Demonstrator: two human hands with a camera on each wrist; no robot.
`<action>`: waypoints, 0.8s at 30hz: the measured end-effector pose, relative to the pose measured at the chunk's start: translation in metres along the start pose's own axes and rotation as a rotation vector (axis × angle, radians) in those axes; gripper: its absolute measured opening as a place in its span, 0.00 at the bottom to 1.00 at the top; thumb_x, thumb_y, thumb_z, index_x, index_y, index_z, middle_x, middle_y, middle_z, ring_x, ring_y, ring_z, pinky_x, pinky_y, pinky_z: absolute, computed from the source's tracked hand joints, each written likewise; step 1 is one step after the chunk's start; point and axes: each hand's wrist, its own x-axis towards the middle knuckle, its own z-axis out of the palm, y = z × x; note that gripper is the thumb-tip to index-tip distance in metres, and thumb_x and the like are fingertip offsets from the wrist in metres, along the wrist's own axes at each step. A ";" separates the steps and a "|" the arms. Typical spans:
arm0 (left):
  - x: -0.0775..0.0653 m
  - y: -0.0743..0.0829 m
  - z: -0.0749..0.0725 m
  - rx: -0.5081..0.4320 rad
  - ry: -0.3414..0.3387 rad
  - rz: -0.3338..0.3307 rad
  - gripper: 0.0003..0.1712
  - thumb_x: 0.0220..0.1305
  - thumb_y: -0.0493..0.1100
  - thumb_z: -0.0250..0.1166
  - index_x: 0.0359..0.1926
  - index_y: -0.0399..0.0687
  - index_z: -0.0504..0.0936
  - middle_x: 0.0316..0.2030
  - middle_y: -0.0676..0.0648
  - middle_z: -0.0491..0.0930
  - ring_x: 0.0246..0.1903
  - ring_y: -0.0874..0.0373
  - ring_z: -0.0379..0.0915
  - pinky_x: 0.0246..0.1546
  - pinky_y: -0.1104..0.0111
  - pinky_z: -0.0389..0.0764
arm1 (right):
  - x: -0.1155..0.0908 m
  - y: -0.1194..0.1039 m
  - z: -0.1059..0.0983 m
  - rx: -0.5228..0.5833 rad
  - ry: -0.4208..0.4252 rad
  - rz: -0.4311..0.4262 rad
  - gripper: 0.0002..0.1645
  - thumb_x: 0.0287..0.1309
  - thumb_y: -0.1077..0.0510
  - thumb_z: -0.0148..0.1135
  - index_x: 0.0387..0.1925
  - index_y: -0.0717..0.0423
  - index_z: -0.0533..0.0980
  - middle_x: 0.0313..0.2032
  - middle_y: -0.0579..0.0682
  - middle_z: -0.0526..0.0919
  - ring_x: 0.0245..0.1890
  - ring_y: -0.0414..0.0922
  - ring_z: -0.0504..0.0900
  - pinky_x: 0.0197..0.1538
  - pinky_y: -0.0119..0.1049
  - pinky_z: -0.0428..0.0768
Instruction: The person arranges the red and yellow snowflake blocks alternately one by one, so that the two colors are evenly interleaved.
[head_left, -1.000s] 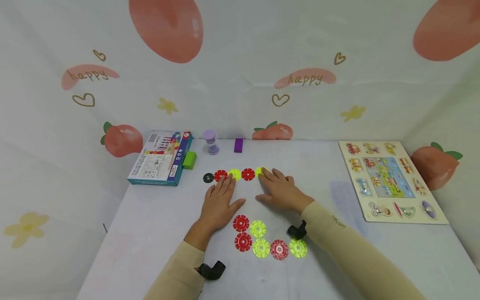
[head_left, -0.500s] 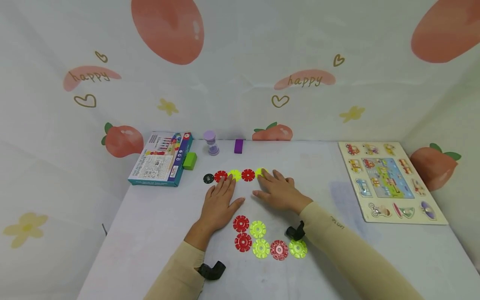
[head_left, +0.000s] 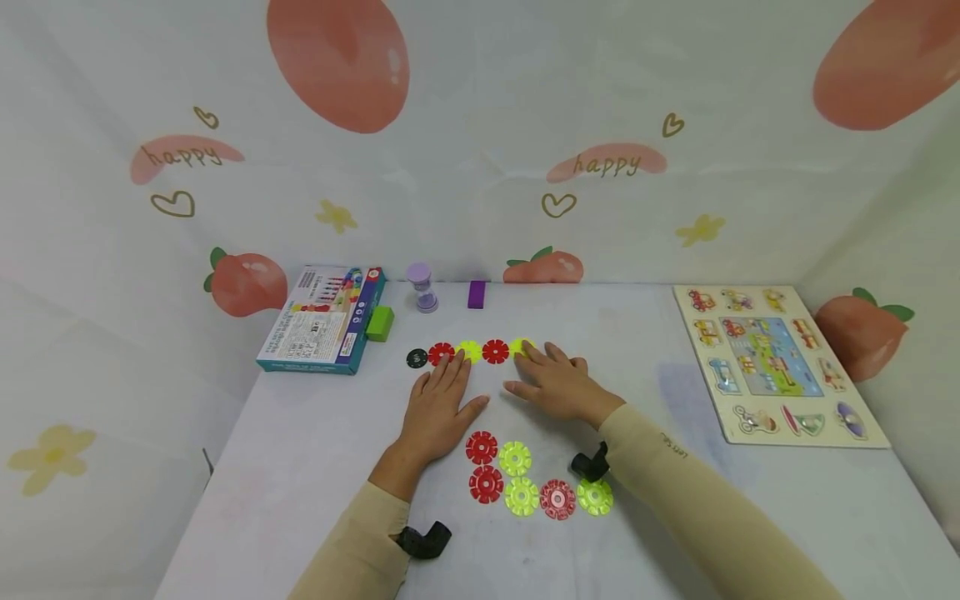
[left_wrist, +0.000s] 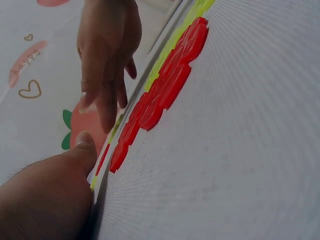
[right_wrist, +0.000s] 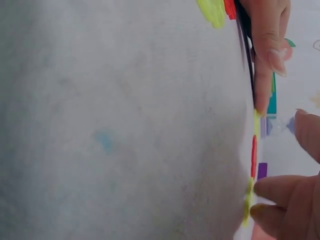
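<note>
Thin notched plastic discs lie in a row across the table: a black disc [head_left: 417,358], a red disc [head_left: 440,352], a yellow disc [head_left: 470,348], another red disc [head_left: 495,352] and a yellow disc [head_left: 519,347] at the right end. My left hand [head_left: 438,411] lies flat with straight fingers, its tips resting on the left red and yellow discs and partly covering them. With extended fingers, my right hand [head_left: 558,383] touches the right-end yellow disc; its thumb stands off to the left. In the right wrist view, two right fingertips [right_wrist: 265,190] meet that disc's edge.
Nearer me lie several more red and yellow discs [head_left: 521,497], near the right wrist's black camera mount [head_left: 591,463]. At the back left are a box [head_left: 322,321], a green block [head_left: 380,323], an hourglass [head_left: 423,288] and a purple block [head_left: 477,294]. A puzzle board [head_left: 776,362] lies right.
My right hand has shifted very slightly left and its thumb has edged inward. The left hand stays in place. The head view has tilted a little.
</note>
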 end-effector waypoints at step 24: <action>0.000 0.001 -0.001 -0.012 -0.020 -0.006 0.46 0.66 0.72 0.40 0.75 0.52 0.48 0.74 0.52 0.41 0.72 0.52 0.32 0.67 0.48 0.42 | -0.141 0.040 0.020 1.048 0.000 -0.309 0.33 0.67 0.65 0.50 0.71 0.53 0.56 0.62 0.63 0.67 0.56 0.65 0.69 0.57 0.49 0.71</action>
